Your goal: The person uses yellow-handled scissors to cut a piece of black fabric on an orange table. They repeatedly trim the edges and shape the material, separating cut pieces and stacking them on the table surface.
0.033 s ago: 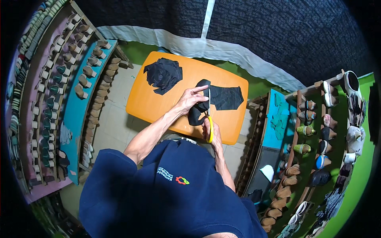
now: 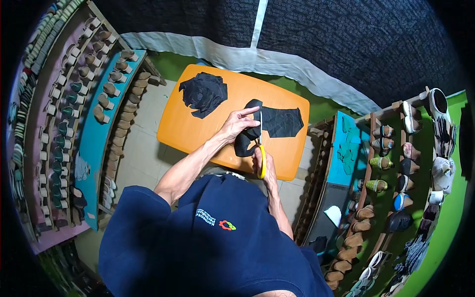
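Note:
My right hand point(image 2: 267, 171) is closed on scissors with yellow handles point(image 2: 262, 161), at the near right part of the orange table. Their blades point away from me, over a piece of black cloth. My left hand point(image 2: 236, 123) holds the left part of this black cloth point(image 2: 282, 122) beside the blades, its index finger reaching across near their tips. Part of the cloth curls down towards me below the left hand, while the rest lies flat to the right. Under the left palm, the grip is partly hidden. A crumpled heap of black cloth point(image 2: 204, 94) lies at the table's far left.
The orange table point(image 2: 173, 121) has rounded corners. Racks of wooden shoe lasts point(image 2: 110, 89) stand to the left, and shelves with shoes and lasts point(image 2: 381, 163) to the right. Green scraps point(image 2: 348, 148) lie on a blue shelf. A dark patterned curtain point(image 2: 336, 39) hangs behind the table.

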### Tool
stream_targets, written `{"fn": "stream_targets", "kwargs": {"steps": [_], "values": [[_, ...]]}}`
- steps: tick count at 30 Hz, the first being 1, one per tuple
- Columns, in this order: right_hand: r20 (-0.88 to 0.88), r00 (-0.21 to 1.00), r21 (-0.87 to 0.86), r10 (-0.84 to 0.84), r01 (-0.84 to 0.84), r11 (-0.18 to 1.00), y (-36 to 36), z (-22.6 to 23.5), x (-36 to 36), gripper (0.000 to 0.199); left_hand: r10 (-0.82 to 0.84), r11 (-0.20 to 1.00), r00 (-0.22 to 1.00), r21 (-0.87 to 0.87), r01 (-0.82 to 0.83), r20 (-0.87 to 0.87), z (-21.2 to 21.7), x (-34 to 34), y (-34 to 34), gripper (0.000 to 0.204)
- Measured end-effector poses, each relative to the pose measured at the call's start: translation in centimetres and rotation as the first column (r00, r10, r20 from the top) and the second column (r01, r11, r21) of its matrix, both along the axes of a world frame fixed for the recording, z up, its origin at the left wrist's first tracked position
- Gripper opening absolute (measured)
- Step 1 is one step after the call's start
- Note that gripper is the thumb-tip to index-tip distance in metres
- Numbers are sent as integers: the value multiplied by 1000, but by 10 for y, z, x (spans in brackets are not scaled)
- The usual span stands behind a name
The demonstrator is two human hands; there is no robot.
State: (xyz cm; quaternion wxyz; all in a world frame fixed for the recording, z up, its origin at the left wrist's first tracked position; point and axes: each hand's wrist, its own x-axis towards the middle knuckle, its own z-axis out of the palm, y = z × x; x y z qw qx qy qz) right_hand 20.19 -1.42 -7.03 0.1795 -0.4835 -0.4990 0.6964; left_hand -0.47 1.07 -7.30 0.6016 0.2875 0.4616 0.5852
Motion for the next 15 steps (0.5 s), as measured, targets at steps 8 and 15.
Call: {"fn": "stream_targets", "kwargs": {"steps": [8, 15], "values": [[20, 999, 41, -30, 29, 999, -3, 2, 0, 45, 62, 998, 996, -3, -62, 67, 1, 12, 0, 62], [29, 995, 17, -94, 94, 995, -3, -8, 3, 47, 63, 998, 989, -6, -62, 136, 5, 20, 3, 63]]}}
